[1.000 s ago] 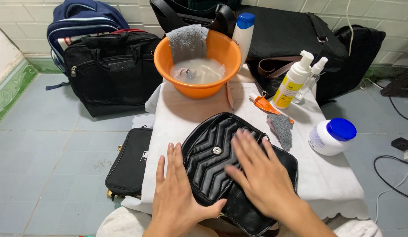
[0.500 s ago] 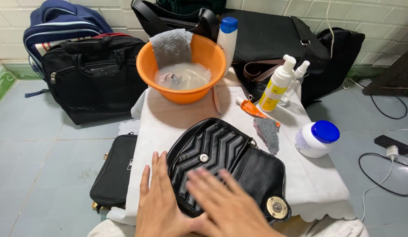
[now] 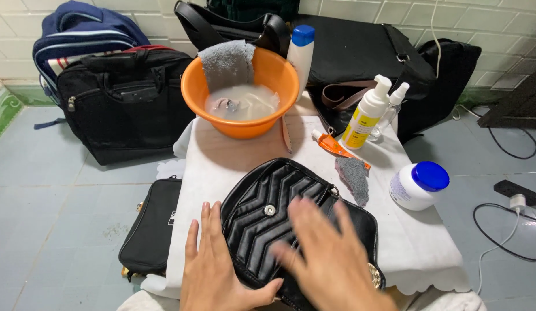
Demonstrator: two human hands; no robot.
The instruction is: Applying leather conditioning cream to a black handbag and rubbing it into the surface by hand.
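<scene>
A black quilted handbag [image 3: 282, 216] lies open-flapped on a small table covered with a white cloth [image 3: 418, 253]. My left hand [image 3: 213, 270] rests flat on the cloth against the bag's near left edge, fingers spread. My right hand [image 3: 323, 259] hovers over the bag's near right part, fingers apart and blurred by motion; it holds nothing. A small grey cloth [image 3: 354, 178] lies just beyond the bag, to its right.
An orange basin [image 3: 245, 92] of cloudy water with a grey towel over its rim stands at the table's far end. Around it: a white bottle with blue cap [image 3: 301, 52], a pump bottle [image 3: 367, 115], an orange tube [image 3: 334, 147], a white jar [image 3: 418, 184]. Black bags stand on the tiled floor.
My right hand has slid across the bag's flap toward me and to the right. The view has shifted a little. My left hand has stayed at the bag's left edge.
</scene>
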